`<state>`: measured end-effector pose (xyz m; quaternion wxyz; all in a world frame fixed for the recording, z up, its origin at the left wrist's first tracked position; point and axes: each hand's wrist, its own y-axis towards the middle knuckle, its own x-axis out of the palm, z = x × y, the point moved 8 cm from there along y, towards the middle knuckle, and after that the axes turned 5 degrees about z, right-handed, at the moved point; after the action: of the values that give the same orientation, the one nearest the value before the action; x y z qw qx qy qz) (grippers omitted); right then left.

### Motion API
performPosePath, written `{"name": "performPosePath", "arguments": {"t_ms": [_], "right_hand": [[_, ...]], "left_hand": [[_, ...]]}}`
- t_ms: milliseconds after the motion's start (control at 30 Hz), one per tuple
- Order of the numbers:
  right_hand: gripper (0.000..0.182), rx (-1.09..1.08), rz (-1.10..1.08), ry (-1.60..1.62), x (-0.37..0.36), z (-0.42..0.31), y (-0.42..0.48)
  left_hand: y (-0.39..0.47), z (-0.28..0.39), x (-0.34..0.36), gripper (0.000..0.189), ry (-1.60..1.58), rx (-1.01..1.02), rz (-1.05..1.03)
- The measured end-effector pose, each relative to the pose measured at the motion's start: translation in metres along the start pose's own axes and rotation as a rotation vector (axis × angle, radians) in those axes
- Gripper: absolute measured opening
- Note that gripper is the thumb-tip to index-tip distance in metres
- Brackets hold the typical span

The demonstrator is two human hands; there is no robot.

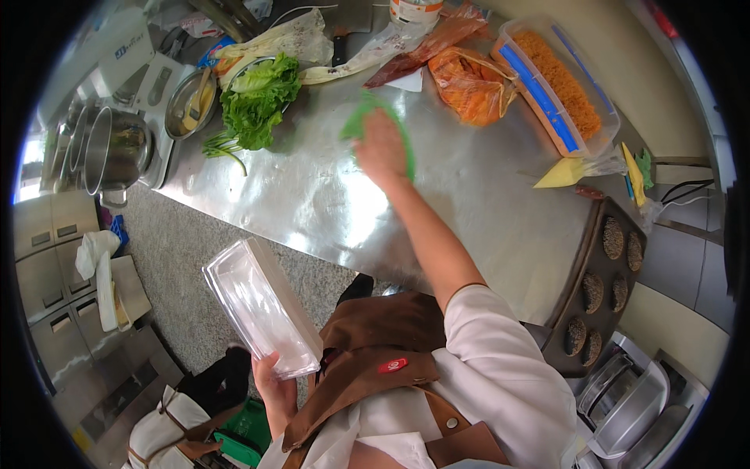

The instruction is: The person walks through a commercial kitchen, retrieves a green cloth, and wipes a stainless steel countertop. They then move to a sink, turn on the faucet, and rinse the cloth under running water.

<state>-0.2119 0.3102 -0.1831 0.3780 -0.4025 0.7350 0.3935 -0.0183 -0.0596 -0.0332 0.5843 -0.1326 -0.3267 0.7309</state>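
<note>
My right hand [382, 146] presses a green cloth [404, 132] flat against the stainless steel table [486, 199]; the hand is slightly blurred. Down at the left, in front of the floor, my left hand [274, 381] grips one end of a clear plastic box [266, 311]. The box is tilted, and the hand hides its lower corner. Left of the cloth lies a head of green lettuce [263, 105], its stalks reaching over the table, with a metal bowl partly covered beneath it. An orange-filled plastic bag [469, 85] sits to the right of the cloth.
A tub of orange shreds [556, 82], a piping bag [562, 173] and a tray of seeded buns [592, 293] line the right side. At the back lies a cleaver [351, 20]. Pots [114, 146] and a bowl with a brush [190, 105] stand left. Another person [170, 422] is at lower left.
</note>
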Motion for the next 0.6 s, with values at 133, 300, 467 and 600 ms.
{"name": "performPosePath", "arguments": {"t_ms": [133, 300, 467, 600], "right_hand": [[0.059, 0.143, 0.065, -0.187, -0.053, 0.088, -0.034], [0.068, 0.437, 0.189, -0.333, -0.093, 0.155, -0.099], [0.072, 0.682, 0.338, -0.463, -0.103, 0.229, -0.056], [0.075, 0.702, 0.33, -0.272, -0.11, 0.278, -0.045]], "left_hand": [[0.005, -0.003, -0.007, 0.063, -0.003, -0.015, 0.038], [0.019, -0.008, -0.003, 0.064, -0.004, -0.034, 0.024], [0.051, -0.022, 0.009, 0.064, 0.073, -0.07, -0.012], [0.085, -0.043, 0.045, 0.059, 0.157, -0.085, -0.109]]}}
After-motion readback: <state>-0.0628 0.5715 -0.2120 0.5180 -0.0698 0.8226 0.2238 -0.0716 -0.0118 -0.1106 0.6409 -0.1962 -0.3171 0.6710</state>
